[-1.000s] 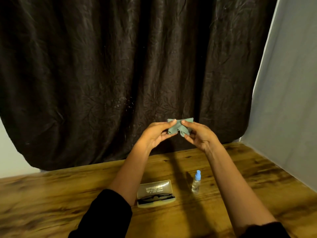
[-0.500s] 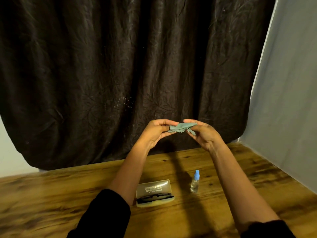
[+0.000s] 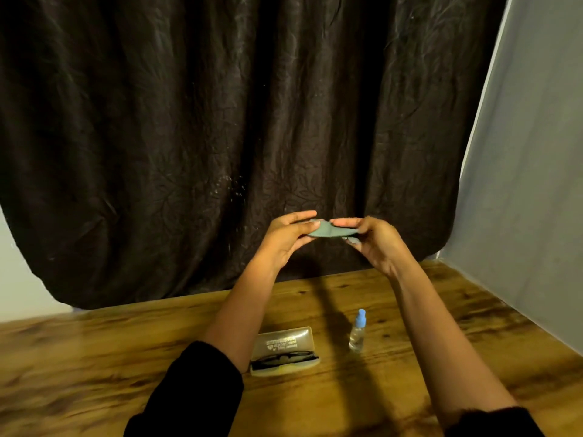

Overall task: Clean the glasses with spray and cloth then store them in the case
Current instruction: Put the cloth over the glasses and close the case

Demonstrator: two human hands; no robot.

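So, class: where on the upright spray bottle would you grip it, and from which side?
Grip the clear body of the spray bottle below its blue cap, coming from the right with the right hand: it stands upright, and the open case lies on its left.

The wooden table point(image 3: 94, 357) carries an open case point(image 3: 284, 343) containing glasses point(image 3: 284, 359), with a spray bottle point(image 3: 358, 331) standing near its right side.

Much of the small grey-green folded cloth point(image 3: 328, 231) is hidden between the fingers of the left hand point(image 3: 285, 239) and right hand point(image 3: 375, 239). The left forearm covers the left end of the open clear plastic glasses case point(image 3: 284, 343), whose lid print is too small to read. The black sleeves point(image 3: 189, 392) are cut off at the bottom edge.
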